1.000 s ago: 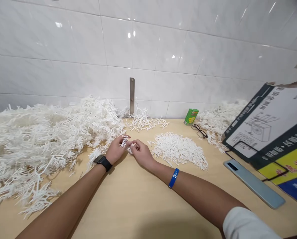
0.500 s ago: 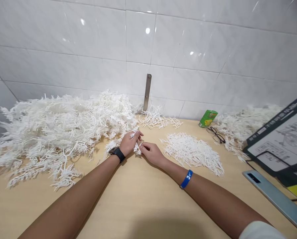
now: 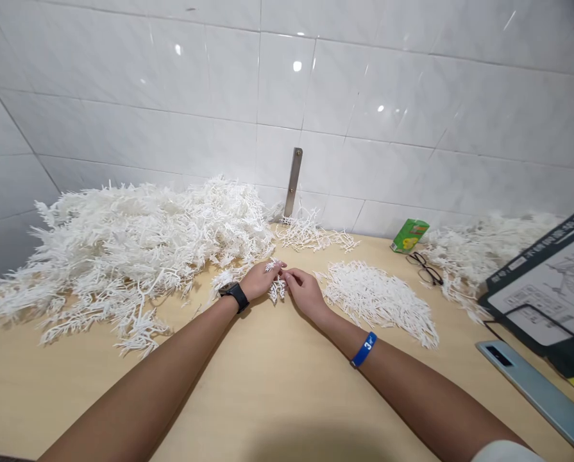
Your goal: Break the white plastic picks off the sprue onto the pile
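My left hand (image 3: 259,280), with a black watch on its wrist, is closed on a small white branched plastic sprig (image 3: 277,290). Parts of the sprig stick out above the thumb and below the fingers. My right hand (image 3: 306,292) meets it from the right, thumb and forefinger pinched together at the sprig's edge; whatever lies between those fingertips is too small to make out. To the left rises a big heap of white branched sprigs (image 3: 142,250). Right of my right hand lies a flat pile of short white pieces (image 3: 380,300).
Bare white stems (image 3: 310,236) lie near a metal bracket (image 3: 293,183) at the tiled wall. On the right are a green box (image 3: 410,236), eyeglasses (image 3: 426,269), another white heap (image 3: 489,247), a dark printed carton (image 3: 551,289) and a phone (image 3: 537,394) on the wooden table (image 3: 267,398).
The view has shifted slightly, so everything sits a little further right. My hands stay together at the sprig, and more of it shows below my left fingers.
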`<move>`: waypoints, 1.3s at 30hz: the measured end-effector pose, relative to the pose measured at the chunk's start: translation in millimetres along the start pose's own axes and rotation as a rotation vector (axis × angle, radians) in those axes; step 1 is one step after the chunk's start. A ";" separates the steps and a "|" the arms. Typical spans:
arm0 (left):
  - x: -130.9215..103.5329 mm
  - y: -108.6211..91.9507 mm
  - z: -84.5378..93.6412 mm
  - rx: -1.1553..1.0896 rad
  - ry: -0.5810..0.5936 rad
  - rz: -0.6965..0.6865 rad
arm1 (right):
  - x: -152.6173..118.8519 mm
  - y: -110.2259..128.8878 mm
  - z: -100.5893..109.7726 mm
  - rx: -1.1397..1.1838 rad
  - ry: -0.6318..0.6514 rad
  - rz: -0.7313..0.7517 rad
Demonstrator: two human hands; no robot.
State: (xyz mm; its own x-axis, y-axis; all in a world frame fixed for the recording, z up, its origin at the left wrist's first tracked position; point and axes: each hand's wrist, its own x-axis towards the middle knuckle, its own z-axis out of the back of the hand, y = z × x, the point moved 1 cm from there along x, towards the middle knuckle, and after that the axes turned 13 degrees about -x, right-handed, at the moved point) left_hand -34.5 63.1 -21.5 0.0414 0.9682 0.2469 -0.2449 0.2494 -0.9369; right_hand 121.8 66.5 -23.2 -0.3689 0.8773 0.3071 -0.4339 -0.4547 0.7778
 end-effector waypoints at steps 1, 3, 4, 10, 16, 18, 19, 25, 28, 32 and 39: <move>-0.8 -1.5 0.3 -0.008 -0.014 0.014 | -0.4 0.4 -0.7 -0.003 0.014 0.003; -2.6 -5.8 0.7 -0.012 -0.026 0.021 | -1.3 1.7 -1.9 -0.008 0.043 0.010; -3.5 -8.0 0.9 -0.016 -0.032 0.016 | -1.7 2.4 -2.2 -0.008 0.058 0.014; -5.8 -13.2 1.0 -0.038 -0.026 0.002 | -4.2 6.4 0.3 -0.015 0.114 0.057; -7.3 -18.5 1.8 -0.027 -0.033 0.026 | -7.0 13.5 -1.1 0.047 0.169 0.072; -6.7 -19.3 1.9 0.007 -0.050 0.035 | -6.8 13.4 -2.8 0.011 0.171 0.082; -6.0 -19.1 1.9 0.028 -0.058 0.033 | -6.4 12.5 -3.5 -0.011 0.163 0.089; -1.8 -14.4 2.9 0.092 -0.064 -0.042 | -3.1 5.1 -3.6 -0.005 0.058 0.042; -1.4 -14.4 3.8 0.085 -0.073 -0.083 | -2.4 5.3 -1.9 0.034 0.009 -0.005; -2.2 -15.9 3.7 0.058 -0.062 -0.096 | -0.6 5.7 0.0 0.062 -0.041 -0.066; -1.7 -11.4 6.3 0.048 -0.031 -0.050 | 7.4 -1.1 0.9 0.262 -0.091 -0.241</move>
State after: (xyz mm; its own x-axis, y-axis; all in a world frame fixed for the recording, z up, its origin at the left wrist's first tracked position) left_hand -37.9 58.5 -9.7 0.0248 0.9531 0.3016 -0.2893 0.2957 -0.9104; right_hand 120.3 73.6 -21.3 -0.2014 0.9700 0.1362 -0.2703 -0.1887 0.9441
